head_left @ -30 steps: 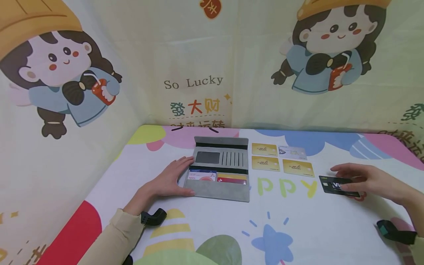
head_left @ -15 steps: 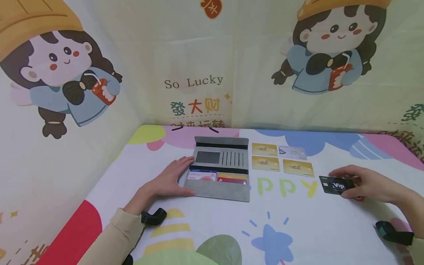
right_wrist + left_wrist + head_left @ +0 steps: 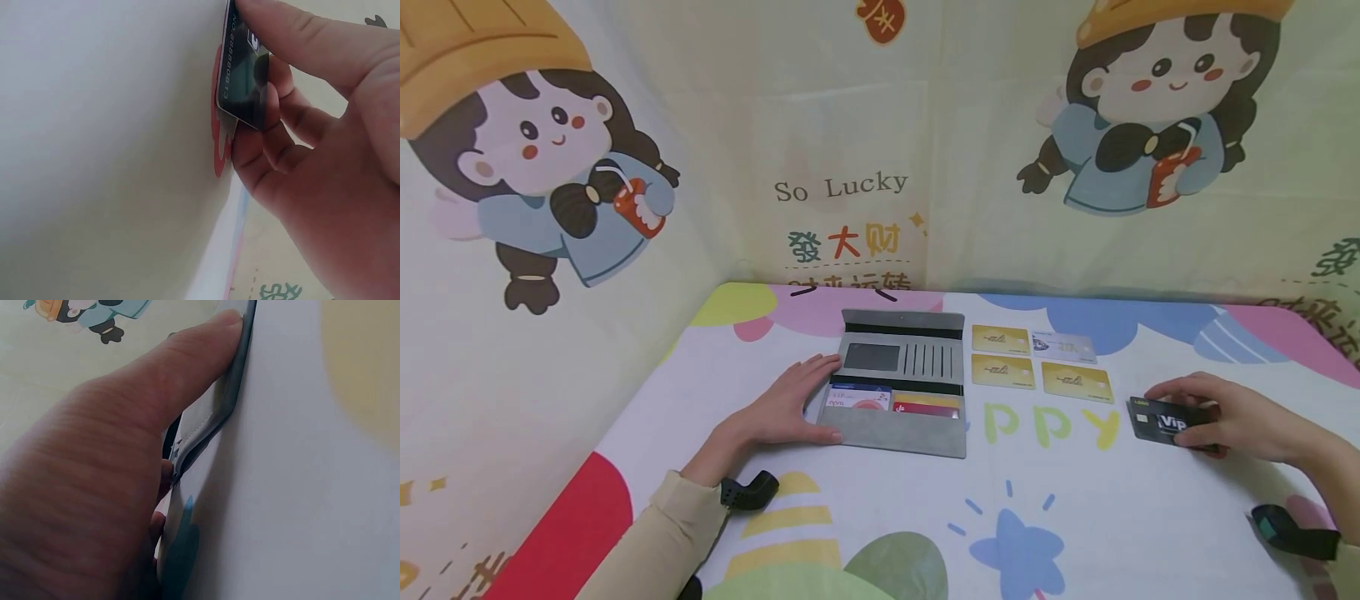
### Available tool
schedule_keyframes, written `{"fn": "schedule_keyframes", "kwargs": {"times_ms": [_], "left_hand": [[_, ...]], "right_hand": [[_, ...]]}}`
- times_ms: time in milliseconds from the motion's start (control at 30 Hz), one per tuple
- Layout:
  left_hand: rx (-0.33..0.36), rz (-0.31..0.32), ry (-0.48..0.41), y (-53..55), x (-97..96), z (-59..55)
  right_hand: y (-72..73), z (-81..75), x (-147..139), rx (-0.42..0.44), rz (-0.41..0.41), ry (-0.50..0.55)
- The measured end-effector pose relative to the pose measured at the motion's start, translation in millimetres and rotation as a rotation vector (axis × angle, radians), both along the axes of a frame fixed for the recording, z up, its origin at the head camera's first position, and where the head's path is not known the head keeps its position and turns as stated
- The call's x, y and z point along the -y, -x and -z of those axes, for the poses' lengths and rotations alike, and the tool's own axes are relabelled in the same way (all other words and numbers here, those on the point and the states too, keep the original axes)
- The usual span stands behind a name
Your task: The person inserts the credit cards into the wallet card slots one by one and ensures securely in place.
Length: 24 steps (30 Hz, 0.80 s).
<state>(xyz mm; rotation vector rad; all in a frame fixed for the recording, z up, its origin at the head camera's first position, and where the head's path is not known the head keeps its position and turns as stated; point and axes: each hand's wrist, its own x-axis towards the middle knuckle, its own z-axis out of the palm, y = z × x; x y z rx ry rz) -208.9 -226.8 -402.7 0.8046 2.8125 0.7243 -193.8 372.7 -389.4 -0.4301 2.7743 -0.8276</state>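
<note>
An unfolded grey wallet (image 3: 898,435) lies on the table, with cards showing in its lower pockets. My left hand (image 3: 782,404) rests at its left side, fingers stretched along the edge and thumb on the lower flap. In the left wrist view the thumb (image 3: 181,365) presses on the wallet's rim (image 3: 234,387). At the right, my right hand (image 3: 1247,421) pinches a black VIP card (image 3: 1156,419) between thumb and fingers. The right wrist view shows this card (image 3: 240,81) tilted just over the table; whether its far edge touches the cloth is hidden.
Right of the wallet lie three gold cards (image 3: 1002,372) and a silver card (image 3: 1064,347) in two rows. A printed cloth (image 3: 1120,517) covers the table. A cartoon-patterned curtain (image 3: 977,167) stands behind it.
My right fingers have closed on the black card, which was lying under them. The card is now tilted and slightly farther right. My left hand stays put on the wallet.
</note>
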Motion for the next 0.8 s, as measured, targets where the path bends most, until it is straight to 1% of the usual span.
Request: {"fn": "schedule_keyframes", "kwargs": {"times_ms": [100, 267, 333, 467, 600, 733, 800], "left_hand": [[0.0, -0.002, 0.004, 0.1, 0.1, 0.2], [0.003, -0.001, 0.002, -0.6, -0.2, -0.5], [0.004, -0.001, 0.001, -0.9, -0.4, -0.8], [0.003, -0.003, 0.001, -1.1, -0.6, -1.0], [0.001, -0.004, 0.004, -0.9, -0.6, -0.8], [0.001, -0.004, 0.004, -0.6, -0.5, -0.6], [0.0, -0.004, 0.004, -0.6, -0.3, -0.4]], "right_hand": [[1.1, -0.9, -1, 0.01, -0.004, -0.003], [3.2, -5.9, 2, 0.071, -0.01, 0.003], [3.5, -7.9, 3, 0.099, -0.017, 0.025], [4.3, -11.6, 7, 0.133, -0.06, 0.08], [6.5, -15.2, 11, 0.105, -0.115, 0.096], [9.8, -18.5, 16, 0.054, -0.176, 0.116], [11.2, -19.4, 20, 0.033, -0.194, 0.135]]}}
